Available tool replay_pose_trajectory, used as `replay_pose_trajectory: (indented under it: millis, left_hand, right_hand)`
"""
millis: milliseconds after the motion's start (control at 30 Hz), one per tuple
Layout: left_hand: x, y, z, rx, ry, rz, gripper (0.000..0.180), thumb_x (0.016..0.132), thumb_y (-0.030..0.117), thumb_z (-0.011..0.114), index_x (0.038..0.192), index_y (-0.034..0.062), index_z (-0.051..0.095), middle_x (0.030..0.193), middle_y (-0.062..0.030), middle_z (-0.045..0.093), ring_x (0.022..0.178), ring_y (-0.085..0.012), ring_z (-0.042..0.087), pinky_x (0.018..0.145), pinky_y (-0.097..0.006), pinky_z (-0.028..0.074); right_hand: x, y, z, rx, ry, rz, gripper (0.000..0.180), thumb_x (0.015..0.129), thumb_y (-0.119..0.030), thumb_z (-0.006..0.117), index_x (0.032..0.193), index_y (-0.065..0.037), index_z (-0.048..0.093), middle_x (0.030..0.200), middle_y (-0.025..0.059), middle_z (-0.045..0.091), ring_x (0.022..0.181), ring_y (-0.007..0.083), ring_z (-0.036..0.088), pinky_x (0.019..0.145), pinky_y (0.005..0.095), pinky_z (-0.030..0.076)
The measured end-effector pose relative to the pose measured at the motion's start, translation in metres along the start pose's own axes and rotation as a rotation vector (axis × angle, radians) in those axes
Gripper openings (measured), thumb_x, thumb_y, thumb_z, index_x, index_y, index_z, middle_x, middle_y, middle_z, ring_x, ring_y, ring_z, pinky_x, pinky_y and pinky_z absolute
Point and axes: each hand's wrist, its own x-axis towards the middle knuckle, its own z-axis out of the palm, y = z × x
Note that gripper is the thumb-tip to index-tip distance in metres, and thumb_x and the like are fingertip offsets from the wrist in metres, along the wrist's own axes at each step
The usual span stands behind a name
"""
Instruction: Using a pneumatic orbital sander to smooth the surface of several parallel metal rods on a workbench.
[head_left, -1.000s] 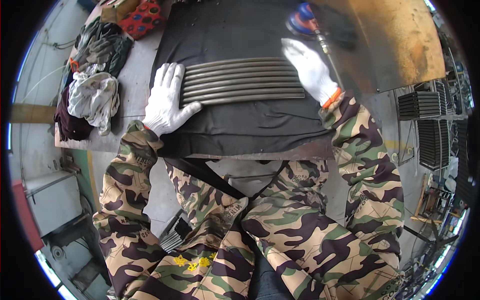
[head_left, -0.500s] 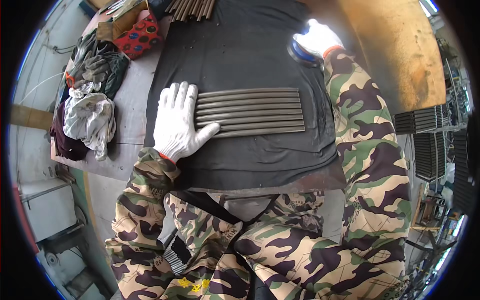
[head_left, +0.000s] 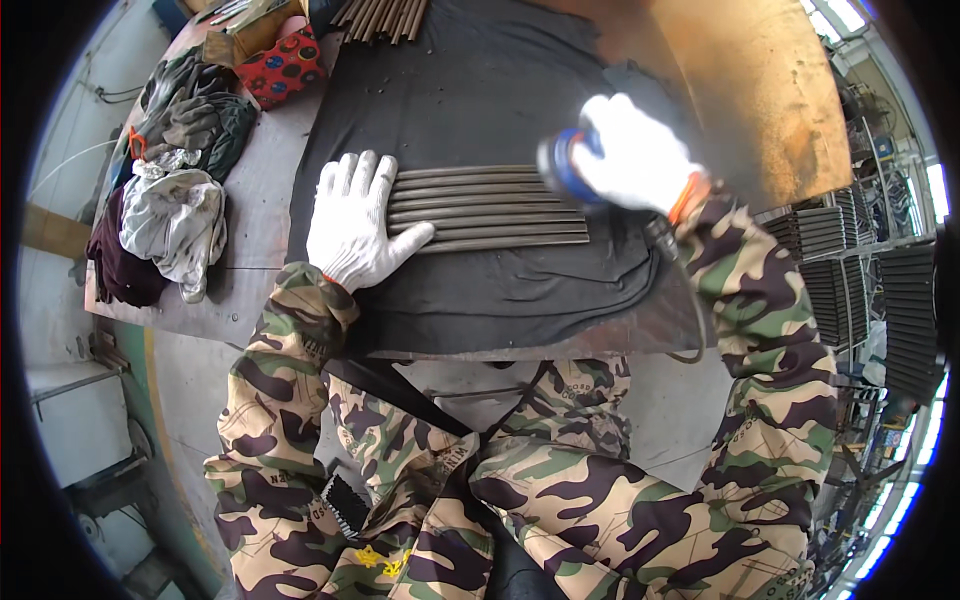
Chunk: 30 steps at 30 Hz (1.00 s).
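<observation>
Several dark metal rods (head_left: 480,208) lie side by side on a black cloth (head_left: 470,110) over the table. My left hand (head_left: 352,225), in a white knit glove, rests flat on their left ends, fingers stretched out and thumb apart. In a matching glove, my right hand (head_left: 640,155) grips a blue, round-headed air sander (head_left: 570,165) at the rods' right ends. Blur hides whether its face touches them. A thin hose (head_left: 685,275) shows below the right wrist.
More rods (head_left: 385,18) are bundled at the table's far edge. Crumpled cloths and gloves (head_left: 175,225) are heaped on the left, near a red patterned cloth (head_left: 283,70). A tan stained board (head_left: 765,95) stands at the far right, with racks of dark bars (head_left: 835,290) beyond.
My right hand has brought the sander from the cloth's far right toward me and left, onto or just above the rods' right ends. My left hand stays on the rods.
</observation>
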Motion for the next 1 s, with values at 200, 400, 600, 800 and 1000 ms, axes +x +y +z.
replay_pose_trajectory:
  millis: [200, 400, 600, 800, 1000]
  left_hand:
    - [0.005, 0.004, 0.008, 0.021, 0.120, -0.016, 0.083, 0.093, 0.057, 0.071, 0.144, -0.0068, 0.059, 0.149, -0.0297, 0.057, 0.139, -0.0449, 0.049, 0.123, -0.055, 0.033]
    - [0.005, 0.004, 0.010, 0.075, 0.115, -0.037, 0.082, 0.096, 0.058, 0.069, 0.146, -0.0062, 0.058, 0.152, -0.0281, 0.057, 0.142, -0.0434, 0.049, 0.125, -0.054, 0.031]
    - [0.009, 0.004, 0.019, 0.117, 0.257, 0.044, 0.080, 0.093, 0.059, 0.072, 0.137, -0.0063, 0.063, 0.140, -0.0246, 0.062, 0.129, -0.0394, 0.054, 0.115, -0.051, 0.037]
    - [0.007, 0.005, 0.008, 0.113, 0.147, 0.006, 0.081, 0.097, 0.058, 0.068, 0.145, -0.0053, 0.059, 0.148, -0.0268, 0.059, 0.137, -0.0423, 0.051, 0.120, -0.052, 0.034]
    - [0.008, -0.002, 0.021, 0.149, 0.202, 0.067, 0.079, 0.097, 0.059, 0.069, 0.141, -0.0057, 0.062, 0.143, -0.0254, 0.063, 0.131, -0.0410, 0.055, 0.117, -0.052, 0.037]
  right_hand:
    - [-0.032, -0.027, 0.027, 0.024, -0.029, -0.052, 0.035, 0.098, -0.036, 0.068, 0.124, -0.013, 0.064, 0.113, 0.0193, 0.064, 0.102, 0.0421, 0.071, 0.087, 0.0527, 0.059]
    - [-0.012, -0.026, 0.037, -0.009, -0.022, -0.018, 0.040, 0.096, -0.040, 0.070, 0.125, -0.014, 0.062, 0.114, 0.0183, 0.064, 0.100, 0.0409, 0.071, 0.086, 0.0523, 0.059]
    - [-0.008, -0.024, 0.029, 0.006, -0.115, 0.023, 0.043, 0.098, -0.042, 0.068, 0.125, -0.010, 0.061, 0.117, 0.0208, 0.065, 0.103, 0.0425, 0.071, 0.089, 0.0526, 0.059]
    - [-0.020, -0.028, 0.032, -0.023, -0.056, -0.124, 0.039, 0.098, -0.037, 0.067, 0.123, -0.008, 0.061, 0.112, 0.0223, 0.064, 0.098, 0.0417, 0.071, 0.084, 0.0542, 0.059]
    - [-0.019, -0.034, 0.041, -0.014, 0.054, -0.250, 0.032, 0.099, -0.031, 0.065, 0.122, -0.009, 0.062, 0.108, 0.0207, 0.064, 0.094, 0.0390, 0.070, 0.080, 0.0520, 0.059]
